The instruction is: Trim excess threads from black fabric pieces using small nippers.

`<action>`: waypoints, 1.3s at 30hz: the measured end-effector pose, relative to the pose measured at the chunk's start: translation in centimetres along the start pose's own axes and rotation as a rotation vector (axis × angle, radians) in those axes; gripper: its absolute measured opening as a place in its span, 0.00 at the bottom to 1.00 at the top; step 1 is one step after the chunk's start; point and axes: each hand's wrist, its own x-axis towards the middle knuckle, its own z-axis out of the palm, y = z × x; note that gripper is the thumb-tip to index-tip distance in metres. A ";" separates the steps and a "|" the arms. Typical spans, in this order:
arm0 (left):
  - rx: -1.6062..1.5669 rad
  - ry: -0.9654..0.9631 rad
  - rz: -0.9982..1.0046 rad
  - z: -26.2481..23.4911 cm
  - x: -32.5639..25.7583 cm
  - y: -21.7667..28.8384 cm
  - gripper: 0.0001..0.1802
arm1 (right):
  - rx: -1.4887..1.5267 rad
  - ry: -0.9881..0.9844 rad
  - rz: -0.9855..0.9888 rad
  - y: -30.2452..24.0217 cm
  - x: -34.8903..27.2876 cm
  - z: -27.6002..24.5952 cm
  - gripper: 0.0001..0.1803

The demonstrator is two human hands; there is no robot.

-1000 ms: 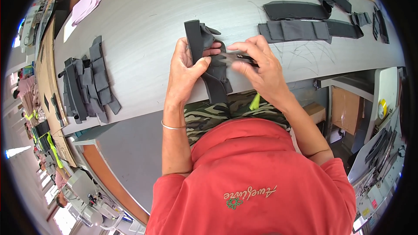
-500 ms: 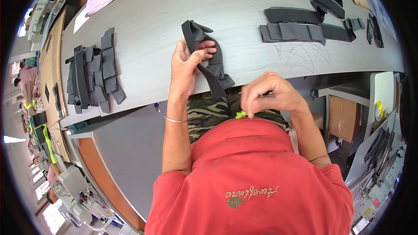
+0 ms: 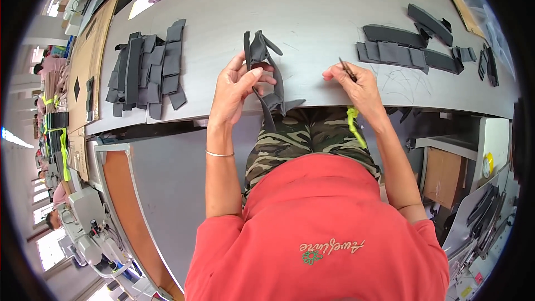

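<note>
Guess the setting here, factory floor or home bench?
Likely a garment or soft-goods workshop: stacks of cut dark fabric pieces lie on a long grey worktable, and a sewing machine stands nearby.

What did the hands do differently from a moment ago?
The right hand let go of the dark grey fabric piece, dipped toward the lap, then came back up to the grey table, now pinching a thin dark tool. The left hand kept hold of the fabric piece, now alone. The fabric stacks on the left and on the right stayed where they were.
</note>
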 end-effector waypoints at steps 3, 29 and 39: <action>0.080 0.012 0.061 0.1 -0.6 0.5 0.28 | 0.040 -0.053 -0.062 -0.8 -0.2 1.0 0.14; 0.187 -0.092 0.081 3.8 -1.8 0.0 0.34 | -0.673 -0.131 -0.222 -3.5 -2.2 5.8 0.11; 0.188 0.011 0.024 3.1 -1.0 0.0 0.30 | -0.319 -0.094 -0.120 -1.0 -4.3 1.5 0.03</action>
